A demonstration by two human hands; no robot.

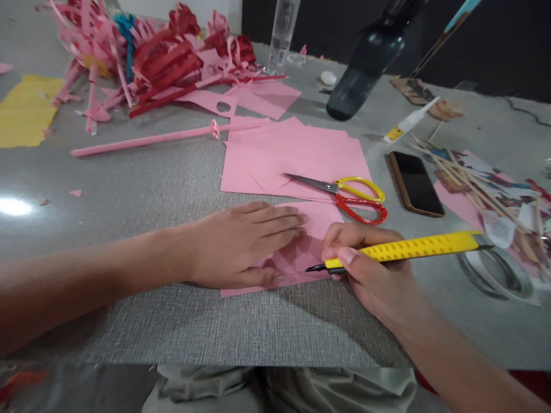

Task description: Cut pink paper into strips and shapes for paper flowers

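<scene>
My left hand (249,244) lies flat, fingers stretched out, on a sheet of pink paper (321,218) near the table's front edge. Held like a pen, a yellow utility knife (413,248) is gripped in my right hand (374,272). Its dark tip touches the lower part of the sheet, just right of my left thumb. Faint lines show on the paper around the tip. Just beyond the sheet, scissors (333,187) with one yellow and one red handle rest partly on a stack of pink paper (297,149).
Pink and red paper flowers (159,57) pile up at the back left, beside yellow paper (28,112) and a rolled pink stick (146,140). A dark bottle (365,69) stands behind. At right lie a phone (416,183), a tape roll (495,272), a glue tube (411,121) and thin sticks (477,189).
</scene>
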